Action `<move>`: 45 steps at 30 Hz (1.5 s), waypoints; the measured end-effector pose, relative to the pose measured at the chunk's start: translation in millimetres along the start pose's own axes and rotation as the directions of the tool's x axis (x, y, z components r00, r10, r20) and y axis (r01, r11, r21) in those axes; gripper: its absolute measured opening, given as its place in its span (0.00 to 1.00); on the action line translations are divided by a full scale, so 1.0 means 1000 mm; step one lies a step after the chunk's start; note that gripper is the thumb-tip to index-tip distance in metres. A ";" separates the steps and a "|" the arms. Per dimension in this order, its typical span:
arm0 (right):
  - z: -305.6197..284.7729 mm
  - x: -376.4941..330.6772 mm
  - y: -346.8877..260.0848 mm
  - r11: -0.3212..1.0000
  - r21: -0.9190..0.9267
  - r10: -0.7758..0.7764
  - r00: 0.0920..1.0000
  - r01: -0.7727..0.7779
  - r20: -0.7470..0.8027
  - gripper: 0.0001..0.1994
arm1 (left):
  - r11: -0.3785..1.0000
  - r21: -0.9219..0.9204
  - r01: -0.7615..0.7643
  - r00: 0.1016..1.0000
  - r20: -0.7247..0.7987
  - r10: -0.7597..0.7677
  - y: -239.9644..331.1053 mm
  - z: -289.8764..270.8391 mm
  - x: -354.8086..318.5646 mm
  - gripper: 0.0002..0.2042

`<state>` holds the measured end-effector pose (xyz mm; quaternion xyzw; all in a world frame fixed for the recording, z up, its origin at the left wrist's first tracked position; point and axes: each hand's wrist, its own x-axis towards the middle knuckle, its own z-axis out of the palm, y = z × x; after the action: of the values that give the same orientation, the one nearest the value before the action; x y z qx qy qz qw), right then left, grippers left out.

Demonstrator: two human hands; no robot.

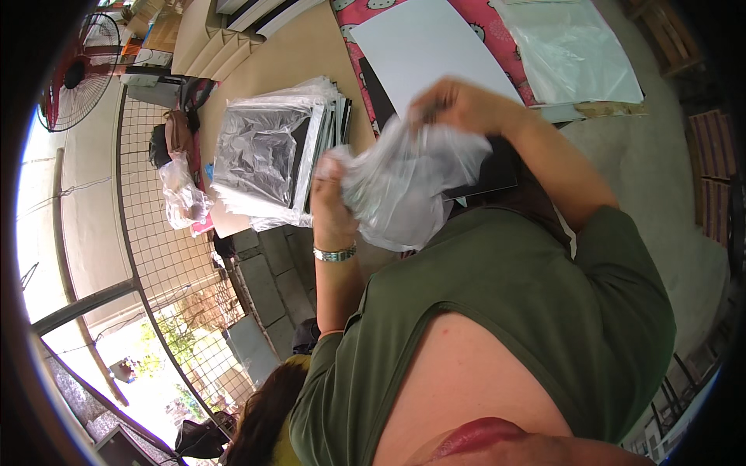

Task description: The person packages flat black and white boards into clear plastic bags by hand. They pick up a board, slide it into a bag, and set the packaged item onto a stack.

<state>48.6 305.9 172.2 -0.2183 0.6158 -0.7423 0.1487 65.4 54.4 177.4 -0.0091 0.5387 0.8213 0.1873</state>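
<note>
Gripping crumpled clear plastic bag (404,186): left hand (330,194), right hand (454,105); bagged stack (268,155) beside.

Packing workshop: bagged-sheet stack (268,159), cardboard sheets (210,39), standing fan (74,74).

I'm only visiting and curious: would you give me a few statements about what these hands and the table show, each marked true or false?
1. Both hands grip the clear plastic bag. True: the left hand and the right hand each clutch it.
2. The left wrist is bare. False: it wears a silver bracelet.
3. A stack of bagged dark sheets lies on the table left of the hands. True.
4. The large white sheet is crumpled into a ball. False: it lies flat on the table.
5. The fan stands at the far right. False: it is at the upper left.
</note>
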 end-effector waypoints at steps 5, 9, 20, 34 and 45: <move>0.005 0.007 -0.022 0.956 0.006 -0.275 0.904 0.293 -0.329 0.08 | 0.992 0.125 0.003 0.991 0.133 -0.019 -0.003 0.013 0.003 0.17; 0.009 0.006 -0.018 0.981 0.164 -0.047 0.946 0.104 -0.320 0.10 | 0.970 -0.198 -0.142 0.989 0.002 0.145 0.019 0.026 0.005 0.21; 0.013 0.017 -0.021 0.987 0.037 -0.125 0.902 0.154 -0.414 0.07 | 0.972 0.227 0.064 0.998 -0.006 -0.064 0.005 0.006 -0.011 0.11; -0.043 -0.023 -0.033 0.899 -0.204 0.437 0.826 -0.388 0.355 0.14 | 0.983 -0.181 -0.036 0.994 0.100 0.055 0.037 -0.072 0.021 0.27; -0.098 -0.010 -0.006 0.952 -0.031 0.305 0.952 -0.304 0.034 0.14 | 0.997 -0.078 0.021 0.987 0.160 -0.009 0.039 -0.041 0.075 0.21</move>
<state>8.1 395.1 162.3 -0.1368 0.6485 -0.6982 0.2706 -24.2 26.4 178.1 0.0450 0.4890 0.8387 0.2353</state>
